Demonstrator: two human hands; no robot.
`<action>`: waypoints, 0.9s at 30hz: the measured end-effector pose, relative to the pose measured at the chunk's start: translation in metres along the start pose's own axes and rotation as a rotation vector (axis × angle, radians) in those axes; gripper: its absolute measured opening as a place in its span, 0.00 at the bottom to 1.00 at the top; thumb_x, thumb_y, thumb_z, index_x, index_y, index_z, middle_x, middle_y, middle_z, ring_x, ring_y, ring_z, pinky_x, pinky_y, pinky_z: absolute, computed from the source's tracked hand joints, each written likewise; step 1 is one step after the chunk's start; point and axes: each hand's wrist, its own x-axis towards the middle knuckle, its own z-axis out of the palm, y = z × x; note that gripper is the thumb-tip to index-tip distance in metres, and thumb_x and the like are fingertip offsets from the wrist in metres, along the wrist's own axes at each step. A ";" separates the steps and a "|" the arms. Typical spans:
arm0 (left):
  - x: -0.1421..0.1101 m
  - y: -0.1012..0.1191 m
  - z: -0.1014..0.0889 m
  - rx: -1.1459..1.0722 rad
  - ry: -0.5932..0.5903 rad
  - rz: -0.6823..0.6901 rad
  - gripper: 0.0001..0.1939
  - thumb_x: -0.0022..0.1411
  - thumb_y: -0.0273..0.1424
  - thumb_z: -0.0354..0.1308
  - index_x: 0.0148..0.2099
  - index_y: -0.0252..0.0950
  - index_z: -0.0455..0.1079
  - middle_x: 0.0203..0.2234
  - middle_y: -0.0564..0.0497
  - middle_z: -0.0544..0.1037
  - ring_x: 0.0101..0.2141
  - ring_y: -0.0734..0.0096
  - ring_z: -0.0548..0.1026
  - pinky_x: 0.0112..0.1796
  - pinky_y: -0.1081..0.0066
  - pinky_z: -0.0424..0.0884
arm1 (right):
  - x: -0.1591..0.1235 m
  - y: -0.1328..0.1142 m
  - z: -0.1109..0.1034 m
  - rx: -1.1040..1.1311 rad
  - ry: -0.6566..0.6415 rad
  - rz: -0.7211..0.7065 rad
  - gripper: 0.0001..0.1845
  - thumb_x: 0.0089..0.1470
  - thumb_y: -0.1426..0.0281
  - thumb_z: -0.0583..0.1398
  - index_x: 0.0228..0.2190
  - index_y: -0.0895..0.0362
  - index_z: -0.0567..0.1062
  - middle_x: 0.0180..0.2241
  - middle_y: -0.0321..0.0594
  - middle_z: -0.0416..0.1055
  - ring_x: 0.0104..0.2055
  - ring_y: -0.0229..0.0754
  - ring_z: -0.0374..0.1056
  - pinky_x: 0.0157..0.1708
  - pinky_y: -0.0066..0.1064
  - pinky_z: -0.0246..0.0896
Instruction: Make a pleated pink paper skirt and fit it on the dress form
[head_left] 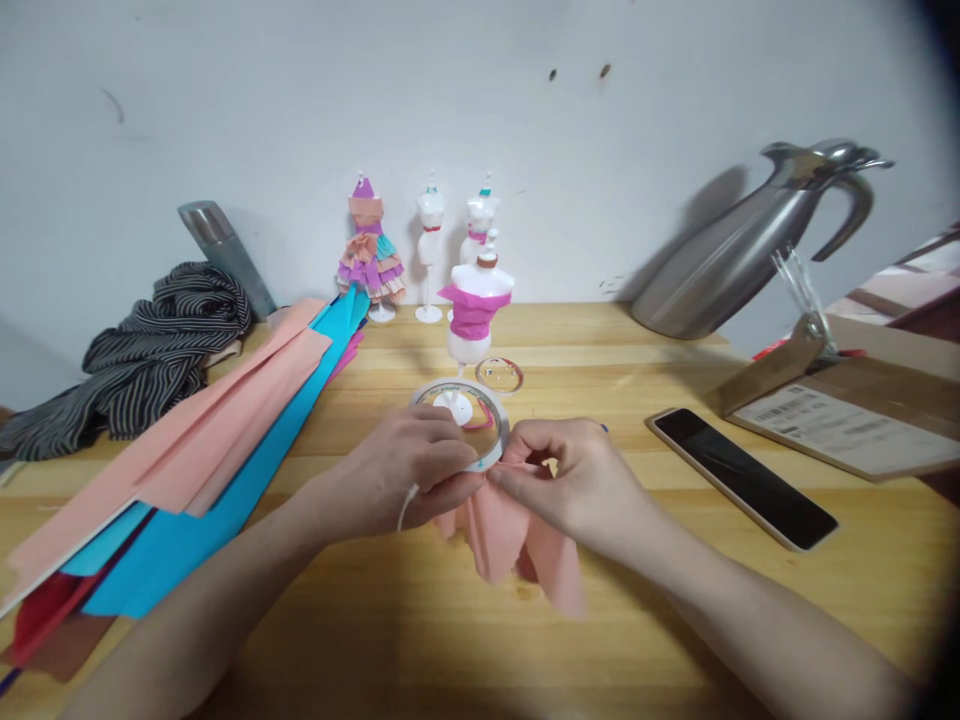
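The wooden counter (585,345) fills most of my view, with a long stack of coloured sheets (217,410) slanting across its left side. Beyond my hands the nearest mannequin (480,315) stands upright in a magenta bodice. My left hand (424,455) and right hand (566,475) come in from either side and nearly meet at the fingertips.

Between them is the peach piece (499,530). It hangs below both grips, its gathered top edge running crosswise, its folds dropping toward the near side and spreading under my right palm. I judge the right hand nearer to its bulk; that grip is a narrow pinch, thumb against forefinger, on the gathered edge. My left grip holds the tape ring (502,430), tilted, rising above the fingers. As I read it, everything turns on ring above, gathered edge below: the low rim sits close to the gather, though I cannot tell whether they touch. Smallest of all, a white curl (406,507) hangs under the left hand.
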 end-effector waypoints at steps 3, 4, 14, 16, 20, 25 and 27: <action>0.000 -0.004 0.001 -0.037 -0.044 0.013 0.19 0.66 0.26 0.51 0.23 0.36 0.51 0.18 0.56 0.58 0.26 0.73 0.58 0.31 0.71 0.56 | 0.003 0.003 0.001 0.022 -0.002 0.030 0.15 0.44 0.68 0.59 0.14 0.55 0.59 0.14 0.30 0.54 0.18 0.31 0.48 0.17 0.25 0.44; 0.000 -0.006 0.001 -0.072 -0.045 -0.010 0.19 0.66 0.27 0.51 0.23 0.36 0.52 0.18 0.56 0.58 0.26 0.73 0.59 0.30 0.71 0.56 | 0.003 0.004 0.001 0.016 0.001 0.028 0.16 0.44 0.68 0.59 0.14 0.55 0.59 0.14 0.30 0.53 0.18 0.31 0.48 0.18 0.25 0.43; -0.001 -0.020 0.004 -0.689 -0.295 -0.588 0.21 0.59 0.45 0.58 0.25 0.32 0.65 0.18 0.58 0.53 0.22 0.80 0.50 0.22 0.74 0.45 | 0.010 0.019 -0.006 -0.083 -0.185 0.039 0.15 0.47 0.68 0.58 0.16 0.56 0.58 0.16 0.29 0.52 0.20 0.31 0.48 0.19 0.25 0.41; 0.000 -0.020 0.002 -0.735 -0.332 -0.589 0.23 0.59 0.47 0.56 0.24 0.33 0.61 0.18 0.58 0.51 0.21 0.80 0.49 0.22 0.73 0.44 | 0.010 0.019 -0.006 -0.081 -0.195 0.044 0.15 0.48 0.68 0.58 0.16 0.55 0.58 0.17 0.29 0.52 0.20 0.31 0.48 0.19 0.25 0.41; 0.001 -0.016 -0.001 -0.751 -0.311 -0.577 0.27 0.62 0.51 0.50 0.22 0.35 0.52 0.20 0.57 0.50 0.22 0.79 0.49 0.23 0.72 0.44 | 0.009 0.016 -0.003 -0.070 -0.196 0.054 0.15 0.48 0.67 0.58 0.16 0.55 0.58 0.16 0.29 0.52 0.20 0.31 0.47 0.19 0.25 0.41; 0.003 -0.009 0.008 -0.653 -0.321 -0.686 0.27 0.59 0.46 0.55 0.21 0.36 0.47 0.18 0.58 0.47 0.21 0.80 0.46 0.21 0.72 0.40 | 0.006 0.008 0.001 -0.132 -0.210 0.047 0.15 0.48 0.68 0.58 0.16 0.56 0.60 0.16 0.29 0.54 0.20 0.31 0.48 0.19 0.25 0.42; 0.002 -0.008 0.012 -0.619 -0.331 -0.681 0.26 0.59 0.44 0.55 0.21 0.36 0.48 0.18 0.58 0.48 0.21 0.80 0.47 0.21 0.72 0.41 | 0.006 0.005 0.001 -0.163 -0.230 0.043 0.14 0.48 0.68 0.58 0.16 0.56 0.61 0.16 0.30 0.55 0.20 0.31 0.49 0.19 0.25 0.43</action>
